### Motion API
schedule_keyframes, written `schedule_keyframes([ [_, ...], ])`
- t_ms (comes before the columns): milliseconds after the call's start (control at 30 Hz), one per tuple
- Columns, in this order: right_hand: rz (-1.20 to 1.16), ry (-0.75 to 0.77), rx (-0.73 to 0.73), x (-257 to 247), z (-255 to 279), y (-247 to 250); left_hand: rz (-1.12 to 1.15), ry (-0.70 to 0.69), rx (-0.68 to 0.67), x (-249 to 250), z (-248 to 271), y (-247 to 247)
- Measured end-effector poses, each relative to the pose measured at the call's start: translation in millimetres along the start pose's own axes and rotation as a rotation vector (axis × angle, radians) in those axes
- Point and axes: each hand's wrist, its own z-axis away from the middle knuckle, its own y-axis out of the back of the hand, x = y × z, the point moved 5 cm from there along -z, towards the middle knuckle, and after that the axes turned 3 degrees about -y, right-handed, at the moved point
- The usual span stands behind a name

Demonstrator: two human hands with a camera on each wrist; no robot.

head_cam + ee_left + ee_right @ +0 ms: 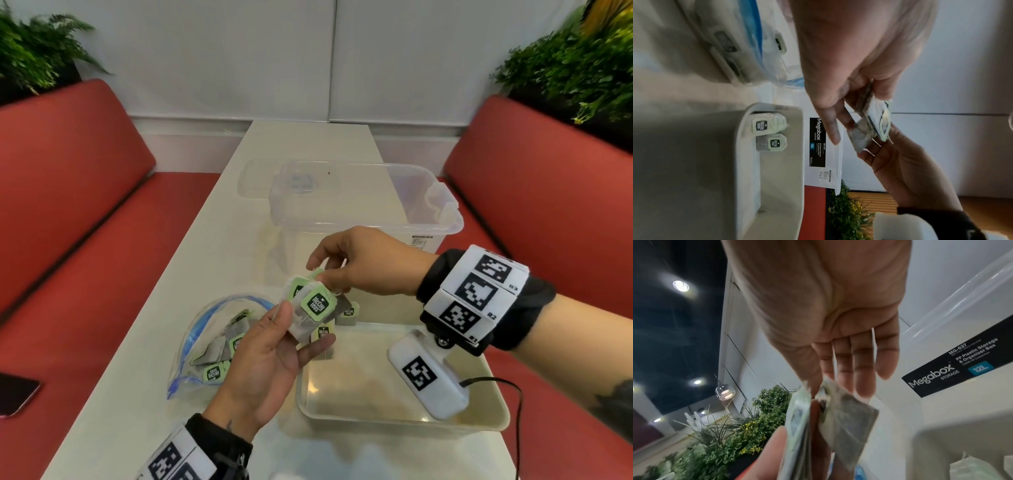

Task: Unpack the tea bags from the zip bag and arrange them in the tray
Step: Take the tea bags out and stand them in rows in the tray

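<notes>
Tea bags (310, 308): small stack above tray (404, 423) edge | left hand (263, 363) grip clamped on stack; right hand (356, 263) grip pinching top bag | judged light, limp, tearable: take by paper tag | more in zip bag (209, 346) on bench (144, 342).

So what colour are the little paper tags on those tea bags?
Light green with a black logo patch, clearest in the head view on the tea bags held in both hands.

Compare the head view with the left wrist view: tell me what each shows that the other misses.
Head only: the phone at the table's left edge, and the red benches. Left wrist only: the Megabox label on the clear storage box. Both: the tea bags held between left hand and right hand, the zip bag, the tray.
</notes>
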Motion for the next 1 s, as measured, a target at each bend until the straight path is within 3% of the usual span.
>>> schedule_keyframes([
  [267,-0.011,0.036,0.017,-6,-1,1,0.099,0.038,-0.088,2,5,-3],
  [400,0.238,0.081,-0.024,-10,3,0,-0.023,0.051,-0.088,0,7,2],
  [500,0.395,0.091,-0.044,-5,4,-1,-0.117,0.060,-0.015,-4,9,12],
  [733,0.544,-0.064,0.003,50,-14,-8,-0.184,0.065,0.065,-13,18,27],
  [1000,0.675,-0.157,0.021,90,-34,-39,-0.165,0.099,0.034,-15,18,30],
])
